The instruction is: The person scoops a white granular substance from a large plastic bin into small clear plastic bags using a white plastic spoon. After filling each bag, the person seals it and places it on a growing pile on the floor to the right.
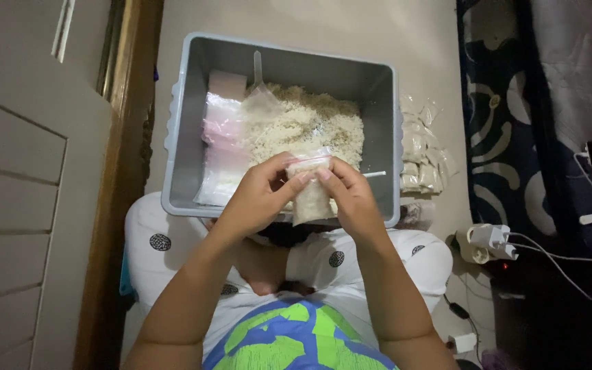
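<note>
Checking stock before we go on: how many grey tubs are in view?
1. The grey tub sits on the floor ahead of the knees, holding loose white grains and empty zip bags. Others may be out of frame.

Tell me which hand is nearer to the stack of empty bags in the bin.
Left. The left hand is just right of the empty bags; the right hand is farther right, across the small filled bag.

Small bag (312, 195) top hidden behind fingertips of left hand (258, 195) & right hand (351, 199), grain type too small to tell, tub (378, 89) near rim behind hands, filled packets (421, 161) partly behind tub wall, right frame dark.
</note>
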